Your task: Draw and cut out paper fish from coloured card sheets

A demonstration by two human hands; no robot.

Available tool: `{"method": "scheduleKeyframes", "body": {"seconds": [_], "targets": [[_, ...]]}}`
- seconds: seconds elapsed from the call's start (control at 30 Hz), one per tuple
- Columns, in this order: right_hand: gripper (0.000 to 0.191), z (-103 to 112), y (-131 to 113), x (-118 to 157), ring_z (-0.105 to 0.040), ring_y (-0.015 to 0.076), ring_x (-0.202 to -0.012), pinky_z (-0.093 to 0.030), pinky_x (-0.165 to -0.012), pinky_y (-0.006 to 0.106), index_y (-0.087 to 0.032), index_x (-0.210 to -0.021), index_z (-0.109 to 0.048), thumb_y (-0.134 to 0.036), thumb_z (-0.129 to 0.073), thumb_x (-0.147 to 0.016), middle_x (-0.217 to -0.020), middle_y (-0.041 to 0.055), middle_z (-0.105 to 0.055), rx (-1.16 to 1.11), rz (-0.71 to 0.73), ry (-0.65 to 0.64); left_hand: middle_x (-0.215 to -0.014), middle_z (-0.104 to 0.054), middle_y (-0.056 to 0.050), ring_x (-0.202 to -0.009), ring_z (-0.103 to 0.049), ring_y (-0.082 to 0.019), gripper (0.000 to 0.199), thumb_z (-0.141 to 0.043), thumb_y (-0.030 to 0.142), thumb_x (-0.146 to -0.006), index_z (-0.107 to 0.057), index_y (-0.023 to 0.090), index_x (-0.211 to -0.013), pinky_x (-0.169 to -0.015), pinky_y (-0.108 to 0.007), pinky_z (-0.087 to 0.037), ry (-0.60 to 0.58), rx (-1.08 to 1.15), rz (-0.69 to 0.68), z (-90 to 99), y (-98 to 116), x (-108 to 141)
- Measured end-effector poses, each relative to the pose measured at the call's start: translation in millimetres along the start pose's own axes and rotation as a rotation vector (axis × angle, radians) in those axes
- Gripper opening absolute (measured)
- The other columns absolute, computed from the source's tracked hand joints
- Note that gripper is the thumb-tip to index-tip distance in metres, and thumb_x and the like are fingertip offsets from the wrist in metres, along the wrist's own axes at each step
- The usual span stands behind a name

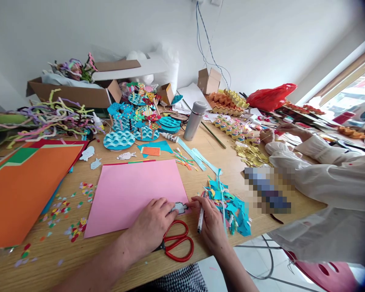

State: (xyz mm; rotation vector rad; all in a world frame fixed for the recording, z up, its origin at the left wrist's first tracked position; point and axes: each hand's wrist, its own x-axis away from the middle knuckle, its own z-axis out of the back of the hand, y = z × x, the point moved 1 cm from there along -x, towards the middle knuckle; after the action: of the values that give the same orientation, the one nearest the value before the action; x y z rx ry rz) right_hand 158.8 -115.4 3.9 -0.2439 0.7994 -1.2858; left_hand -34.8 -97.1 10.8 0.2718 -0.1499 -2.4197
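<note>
Three paper shapes [87, 153] are lying cut; the flat, open left hand [152, 225] is steadying a fourth shape [180, 208]; the right hand [213, 225] is clasping a pen [200, 219].

no readable lettering, labels, numbers, brands or signs

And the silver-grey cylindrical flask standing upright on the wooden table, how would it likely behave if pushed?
The silver-grey cylindrical flask is tall on a narrow base, so a high push would probably tip it. Once down on the wooden table, its round sides could let it roll. Its smooth wall may feel slippery.
</note>
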Motion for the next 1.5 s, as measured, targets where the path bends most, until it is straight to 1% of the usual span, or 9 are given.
{"method": "scheduleKeyframes", "body": {"seconds": [0.77, 0.83, 0.93, 1.03, 1.13, 1.2, 1.27, 1.4, 1.5], "targets": [[0.017, 0, 0, 0, -0.062, 0.0201, -0.082, -0.047, -0.074, 0.034, -0.021, -0.100, -0.056, -0.023, -0.041, -0.093, -0.085, 0.0047, -0.069, -0.044, 0.003, 0.007, -0.122, -0.057, -0.007, -0.110, -0.048, -0.023, 0.030, -0.047, 0.017, -0.089, -0.056, 0.019, -0.118, -0.090, -0.038, -0.041, -0.031, -0.025, -0.003, -1.6, 2, 1], [0.017, 0, 1, 2, -0.062, 0.0202, -0.087, -0.047, -0.076, 0.034, -0.022, -0.103, -0.056, -0.025, -0.042, -0.093, -0.088, 0.0048, -0.070, -0.064, -0.011, 0.028, -0.123, -0.057, -0.007, -0.110, -0.048, -0.024, 0.031, -0.048, 0.016, -0.088, -0.055, 0.019, -0.119, -0.090, -0.038, -0.041, -0.039, -0.032, -0.001, -2.2, 2, 2], [0.022, 2, 1, 4, -0.061, 0.0199, -0.093, -0.046, -0.083, 0.036, -0.023, -0.111, -0.055, -0.028, -0.039, -0.095, -0.092, 0.0046, -0.070, -0.122, -0.095, 0.091, -0.123, -0.057, -0.008, -0.111, -0.048, -0.024, 0.032, -0.047, 0.016, -0.088, -0.056, 0.018, -0.119, -0.091, -0.039, -0.040, -0.043, -0.028, 0.008, -4.3, 3, 2], [0.029, 6, 0, -2, -0.061, 0.0196, -0.090, -0.044, -0.087, 0.039, -0.022, -0.117, -0.053, -0.033, -0.036, -0.096, -0.085, 0.0039, -0.068, -0.226, -0.149, 0.170, -0.122, -0.057, -0.008, -0.115, -0.046, -0.024, 0.030, -0.047, 0.016, -0.089, -0.057, 0.018, -0.117, -0.095, -0.039, -0.038, -0.002, -0.006, 0.021, -5.7, 4, 3], [0.034, 10, -4, -17, -0.060, 0.0181, -0.077, -0.047, -0.077, 0.035, -0.020, -0.107, -0.060, -0.039, -0.035, -0.096, -0.075, 0.0028, -0.063, -0.341, -0.178, 0.211, -0.124, -0.056, -0.007, -0.122, -0.039, -0.025, 0.028, -0.046, 0.016, -0.089, -0.058, 0.017, -0.115, -0.102, -0.041, -0.033, 0.055, 0.015, 0.026, -2.8, 7, 4], [0.036, 8, -8, -30, -0.058, 0.0170, -0.072, -0.046, -0.071, 0.031, -0.019, -0.091, -0.064, -0.042, -0.037, -0.095, -0.070, 0.0023, -0.059, -0.411, -0.208, 0.166, -0.122, -0.056, -0.006, -0.122, -0.038, -0.026, 0.029, -0.045, 0.017, -0.089, -0.057, 0.017, -0.116, -0.101, -0.042, -0.034, 0.055, 0.028, 0.032, 1.3, 9, 4], [0.036, 0, -12, -41, -0.057, 0.0156, -0.067, -0.045, -0.065, 0.029, -0.018, -0.079, -0.062, -0.043, -0.040, -0.093, -0.065, 0.0014, -0.057, -0.485, -0.233, 0.102, -0.116, -0.059, -0.006, -0.114, -0.043, -0.026, 0.027, -0.043, 0.022, -0.091, -0.057, 0.018, -0.115, -0.095, -0.042, -0.038, 0.034, 0.051, 0.049, 5.6, 11, 4], [0.027, -20, -15, -50, -0.051, 0.0118, -0.052, -0.043, -0.050, 0.024, -0.019, -0.082, -0.055, -0.045, -0.054, -0.086, -0.062, -0.0024, -0.053, -0.635, -0.283, 0.044, -0.098, -0.064, -0.006, -0.095, -0.050, -0.023, 0.026, -0.045, 0.036, -0.092, -0.061, 0.018, -0.102, -0.083, -0.040, -0.044, 0.002, 0.111, 0.075, 9.6, 13, 1], [0.028, -27, -14, -47, -0.049, 0.0109, -0.050, -0.041, -0.045, 0.023, -0.018, -0.078, -0.055, -0.045, -0.061, -0.081, -0.061, -0.0024, -0.053, -0.632, -0.304, 0.008, -0.100, -0.064, -0.008, -0.091, -0.053, -0.023, 0.026, -0.049, 0.036, -0.090, -0.062, 0.016, -0.100, -0.081, -0.038, -0.045, 0.000, 0.100, 0.067, 8.4, 14, 1]]}}
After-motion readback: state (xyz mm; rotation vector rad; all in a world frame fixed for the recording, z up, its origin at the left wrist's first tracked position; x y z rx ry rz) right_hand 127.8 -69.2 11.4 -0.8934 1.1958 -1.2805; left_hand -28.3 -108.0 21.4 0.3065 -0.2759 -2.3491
